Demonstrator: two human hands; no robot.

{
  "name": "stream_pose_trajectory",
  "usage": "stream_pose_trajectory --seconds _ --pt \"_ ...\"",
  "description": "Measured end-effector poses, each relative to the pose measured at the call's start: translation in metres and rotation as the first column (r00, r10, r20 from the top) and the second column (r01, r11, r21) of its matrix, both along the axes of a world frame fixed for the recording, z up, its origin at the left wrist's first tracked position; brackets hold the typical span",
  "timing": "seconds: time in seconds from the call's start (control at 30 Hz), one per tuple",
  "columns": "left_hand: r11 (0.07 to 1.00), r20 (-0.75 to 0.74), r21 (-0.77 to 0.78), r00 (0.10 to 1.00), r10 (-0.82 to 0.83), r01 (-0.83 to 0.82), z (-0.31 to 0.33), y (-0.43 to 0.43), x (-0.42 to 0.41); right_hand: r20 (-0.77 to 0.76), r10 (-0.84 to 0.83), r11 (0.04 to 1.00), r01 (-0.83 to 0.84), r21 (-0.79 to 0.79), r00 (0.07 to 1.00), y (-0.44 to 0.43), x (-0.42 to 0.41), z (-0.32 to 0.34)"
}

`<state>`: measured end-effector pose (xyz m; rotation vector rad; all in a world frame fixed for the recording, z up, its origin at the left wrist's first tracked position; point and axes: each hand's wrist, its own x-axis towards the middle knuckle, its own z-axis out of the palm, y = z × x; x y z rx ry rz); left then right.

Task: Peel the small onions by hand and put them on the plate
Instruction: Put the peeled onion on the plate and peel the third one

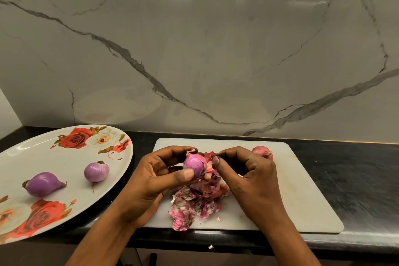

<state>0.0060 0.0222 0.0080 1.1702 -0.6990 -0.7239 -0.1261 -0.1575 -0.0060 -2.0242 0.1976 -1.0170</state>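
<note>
My left hand grips a small purple onion between thumb and fingers above the white cutting board. Beside it, my right hand pinches a strip of reddish skin that hangs off the onion's right side. A heap of peeled skins lies on the board under both hands. One unpeeled onion sits on the board behind my right hand. Two peeled purple onions lie on the rose-patterned plate at the left.
The black counter carries the plate and the board. A marble wall rises right behind them. A scrap of skin lies on the counter's front edge.
</note>
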Motion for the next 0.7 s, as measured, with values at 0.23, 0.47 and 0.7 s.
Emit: stream_pose_trajectory --seconds 0.23,0.47,0.7 --pt "1.000 -0.018 -0.010 1.000 -0.002 0.002 0.0011 -0.0016 -0.0009 0.009 0.018 1.000 -0.018 -0.025 1.000 0.0010 -0.0028 -0.0016" --pt "0.999 0.029 0.016 0.999 0.035 -0.035 0.0011 -0.0030 -0.0039 0.015 0.100 0.994 -0.099 -0.052 0.995 0.0026 -0.0031 0.0013" --pt "0.999 0.023 0.013 0.999 0.034 -0.034 0.0008 -0.0028 -0.0035 -0.019 0.089 0.994 -0.090 -0.070 0.996 0.0002 -0.0015 -0.0020"
